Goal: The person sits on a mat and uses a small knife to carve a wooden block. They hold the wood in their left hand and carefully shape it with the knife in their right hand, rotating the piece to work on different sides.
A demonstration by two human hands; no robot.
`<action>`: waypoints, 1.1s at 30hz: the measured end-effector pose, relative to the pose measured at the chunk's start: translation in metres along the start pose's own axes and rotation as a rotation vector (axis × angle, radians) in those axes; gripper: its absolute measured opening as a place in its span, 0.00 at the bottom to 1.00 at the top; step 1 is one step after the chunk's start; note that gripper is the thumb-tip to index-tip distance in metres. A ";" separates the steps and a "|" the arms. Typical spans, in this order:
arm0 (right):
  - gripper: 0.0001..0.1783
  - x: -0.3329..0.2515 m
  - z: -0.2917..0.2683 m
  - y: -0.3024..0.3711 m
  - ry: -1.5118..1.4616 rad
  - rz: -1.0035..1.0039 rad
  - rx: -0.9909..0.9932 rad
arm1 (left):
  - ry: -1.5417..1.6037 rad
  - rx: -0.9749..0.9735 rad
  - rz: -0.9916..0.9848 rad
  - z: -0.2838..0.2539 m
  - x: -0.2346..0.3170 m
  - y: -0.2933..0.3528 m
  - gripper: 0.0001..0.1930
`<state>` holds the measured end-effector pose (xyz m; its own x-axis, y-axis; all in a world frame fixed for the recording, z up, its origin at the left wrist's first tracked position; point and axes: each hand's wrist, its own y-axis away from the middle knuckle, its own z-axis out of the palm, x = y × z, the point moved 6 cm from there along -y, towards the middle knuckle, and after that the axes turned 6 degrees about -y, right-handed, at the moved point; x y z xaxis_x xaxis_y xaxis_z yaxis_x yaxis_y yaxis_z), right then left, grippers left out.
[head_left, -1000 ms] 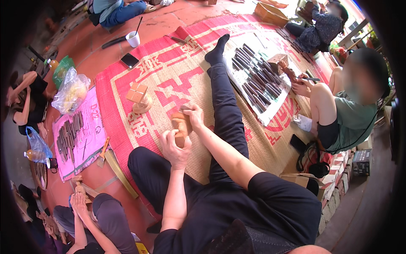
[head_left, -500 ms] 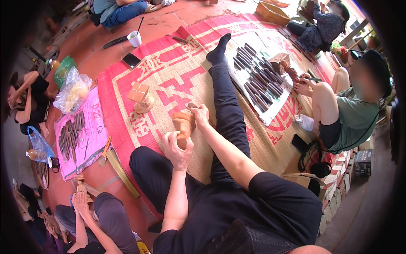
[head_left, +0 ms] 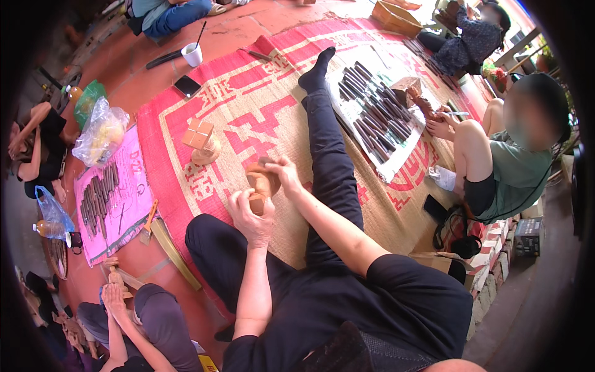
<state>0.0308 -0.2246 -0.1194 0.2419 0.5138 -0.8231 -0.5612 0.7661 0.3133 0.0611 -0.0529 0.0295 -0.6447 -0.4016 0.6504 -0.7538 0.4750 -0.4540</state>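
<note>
My left hand point(head_left: 250, 217) is wrapped round the lower end of a light-brown wood carving point(head_left: 264, 180) with rounded, stepped forms, held tilted above the mat between my legs. At its upper right side, my right hand point(head_left: 283, 176) is closed on a small greyish-brown piece point(head_left: 267, 162) that looks like folded sandpaper, pressed on or close to the carving's top. Fingers hide part of both things. Beyond my left knee, another wood piece point(head_left: 202, 144), a square block above a rounded base, stands on the mat.
A red-and-straw mat point(head_left: 260, 124) lies under me. Many dark-handled carving tools point(head_left: 378, 111) cover a white sheet to the right; more tools point(head_left: 99, 199) lie on pink sheeting at left. A phone point(head_left: 188, 86) and white cup point(head_left: 193, 55) are farther off. Co-workers sit on several sides.
My right hand has moved a little left and nearer with the small piece, across the carving's top. The left hand keeps its hold. The whole view has shifted slightly.
</note>
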 end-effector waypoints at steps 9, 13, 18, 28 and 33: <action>0.07 0.010 -0.026 -0.022 -0.078 -0.028 0.207 | -0.053 -0.022 0.077 0.004 0.004 0.003 0.18; 0.07 0.011 -0.008 0.008 0.053 0.035 0.019 | -0.013 -0.007 0.011 0.001 -0.002 0.003 0.18; 0.08 0.006 -0.015 0.003 -0.043 -0.096 0.178 | -0.036 -0.012 0.061 0.008 0.007 0.003 0.18; 0.07 0.019 -0.009 0.024 -0.063 0.037 0.067 | 0.037 0.038 -0.059 0.001 -0.007 -0.001 0.17; 0.06 0.007 -0.016 0.001 0.045 0.029 0.204 | 0.027 0.057 -0.056 -0.002 -0.011 -0.004 0.17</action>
<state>0.0192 -0.2270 -0.1328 0.1902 0.5224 -0.8312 -0.3942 0.8161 0.4227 0.0713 -0.0488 0.0255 -0.5986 -0.4045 0.6914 -0.7949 0.4068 -0.4502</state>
